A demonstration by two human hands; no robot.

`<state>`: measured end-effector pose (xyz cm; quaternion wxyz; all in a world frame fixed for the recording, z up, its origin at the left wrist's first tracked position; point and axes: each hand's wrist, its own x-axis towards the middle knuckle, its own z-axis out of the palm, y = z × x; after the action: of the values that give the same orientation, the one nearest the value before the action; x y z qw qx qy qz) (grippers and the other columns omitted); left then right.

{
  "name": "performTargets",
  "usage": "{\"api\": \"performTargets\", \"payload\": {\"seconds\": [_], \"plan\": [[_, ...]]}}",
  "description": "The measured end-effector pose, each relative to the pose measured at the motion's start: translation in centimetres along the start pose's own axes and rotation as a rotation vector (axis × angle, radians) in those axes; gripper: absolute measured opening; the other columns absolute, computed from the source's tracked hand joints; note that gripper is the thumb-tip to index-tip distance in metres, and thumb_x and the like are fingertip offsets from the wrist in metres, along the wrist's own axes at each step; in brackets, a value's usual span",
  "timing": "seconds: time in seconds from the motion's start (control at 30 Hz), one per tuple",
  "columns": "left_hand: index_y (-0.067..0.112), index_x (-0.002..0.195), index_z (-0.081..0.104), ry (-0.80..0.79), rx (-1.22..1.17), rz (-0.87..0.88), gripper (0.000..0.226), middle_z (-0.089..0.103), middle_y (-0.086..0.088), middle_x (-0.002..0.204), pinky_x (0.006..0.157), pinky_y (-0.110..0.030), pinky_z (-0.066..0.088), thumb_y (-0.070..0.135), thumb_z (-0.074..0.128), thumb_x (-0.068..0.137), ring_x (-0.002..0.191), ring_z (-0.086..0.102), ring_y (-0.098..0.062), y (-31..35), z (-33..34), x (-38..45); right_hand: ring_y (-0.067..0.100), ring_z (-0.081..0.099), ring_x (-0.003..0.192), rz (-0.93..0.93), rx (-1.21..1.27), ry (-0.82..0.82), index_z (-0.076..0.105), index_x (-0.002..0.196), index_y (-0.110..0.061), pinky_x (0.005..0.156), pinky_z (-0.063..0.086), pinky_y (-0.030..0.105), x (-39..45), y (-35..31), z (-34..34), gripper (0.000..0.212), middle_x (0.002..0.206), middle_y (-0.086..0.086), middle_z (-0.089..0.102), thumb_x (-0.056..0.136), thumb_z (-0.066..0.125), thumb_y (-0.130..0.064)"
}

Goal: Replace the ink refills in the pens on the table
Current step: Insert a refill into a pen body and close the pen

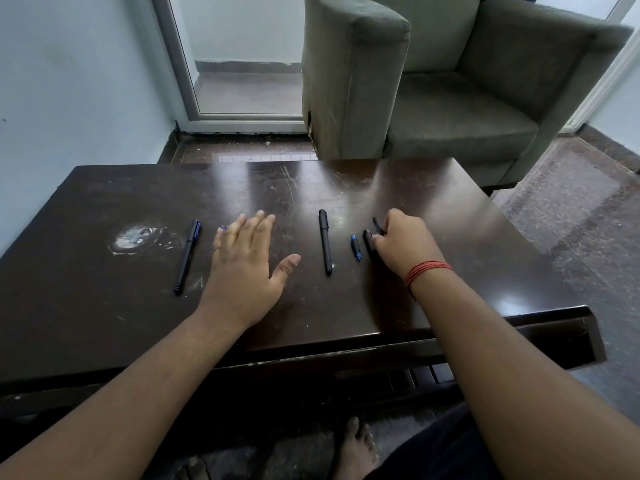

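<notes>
- The right hand [403, 242] is curling its fingers [377, 241] round a black pen [367, 241] at the right of the dark bench [104, 209]; a second dark piece is sticking up beside the knuckles, though I cannot tell whether it is a cap or part of the barrel.
- The left hand [247, 263] is hovering flat, fingers straight and spread, holding nothing; something small and blue is peeking out beyond its fingertips, too hidden to name.
- A short blue-ended piece [356, 248], probably a refill or pen tip section, is lying just beside the gripped pen.
- A capped black pen [325, 241] is lying between the hands, and a black pen with a blue clip [187, 256] is lying left of the left hand.
- The pens are looking light, stiff and smooth, likely to roll on the glossy top; gripping mid-barrel while twisting the end seems best.
- The thin refills would probably bend if forced.
- No brand or writing is readable.
</notes>
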<state>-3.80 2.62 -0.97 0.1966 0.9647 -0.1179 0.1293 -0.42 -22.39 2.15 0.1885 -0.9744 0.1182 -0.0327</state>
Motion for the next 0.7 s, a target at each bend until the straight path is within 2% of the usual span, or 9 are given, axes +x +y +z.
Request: {"api": "performTargets", "payload": {"seconds": [0.1,0.2,0.37,0.57,0.7], "plan": [[0.022,0.158,0.014,-0.077,0.098,-0.014,0.089,0.010,-0.003,0.167,0.123,-0.050,-0.002,0.074,0.012,0.086,0.154,-0.003,-0.024,-0.4,0.2,0.0,0.041,0.058,0.103,0.015,-0.074,-0.035,0.051,0.113,-0.004,0.074,0.042,0.035,0.3,0.3,0.3,0.025,0.114,0.022,0.059,0.095,0.055,-0.021],[0.024,0.159,0.005,-0.118,0.149,-0.024,0.091,-0.001,-0.002,0.168,0.122,-0.050,-0.006,0.076,0.005,0.084,0.153,-0.012,-0.023,-0.7,0.4,0.0,0.040,0.060,0.104,0.007,-0.125,-0.065,0.053,0.115,-0.003,0.077,0.042,0.033,0.4,0.2,0.4,0.025,0.117,0.023,0.058,0.096,0.054,-0.018],[0.025,0.159,0.000,-0.155,0.165,-0.053,0.087,-0.006,-0.001,0.167,0.122,-0.049,-0.008,0.076,0.007,0.089,0.152,-0.016,-0.023,-0.9,0.5,0.2,0.038,0.060,0.103,0.018,-0.142,-0.095,0.055,0.114,-0.001,0.073,0.038,0.030,0.6,0.2,0.2,0.025,0.116,0.022,0.059,0.096,0.054,-0.019],[0.025,0.159,-0.001,-0.186,0.157,-0.091,0.084,-0.008,0.000,0.167,0.123,-0.049,-0.008,0.071,0.013,0.090,0.152,-0.018,-0.023,-1.1,0.2,0.3,0.035,0.057,0.090,0.028,-0.126,-0.121,0.057,0.107,-0.002,0.070,0.041,0.032,0.9,0.4,0.0,0.022,0.109,0.021,0.061,0.095,0.055,-0.020],[0.025,0.159,0.000,-0.167,0.137,-0.106,0.084,-0.007,0.000,0.167,0.123,-0.048,-0.008,0.070,0.014,0.090,0.152,-0.017,-0.022,-1.4,-0.2,0.6,0.034,0.057,0.091,0.009,-0.094,-0.023,0.059,0.105,-0.004,0.071,0.041,0.031,1.0,0.5,-0.4,0.025,0.107,0.019,0.063,0.095,0.055,-0.027]]}}
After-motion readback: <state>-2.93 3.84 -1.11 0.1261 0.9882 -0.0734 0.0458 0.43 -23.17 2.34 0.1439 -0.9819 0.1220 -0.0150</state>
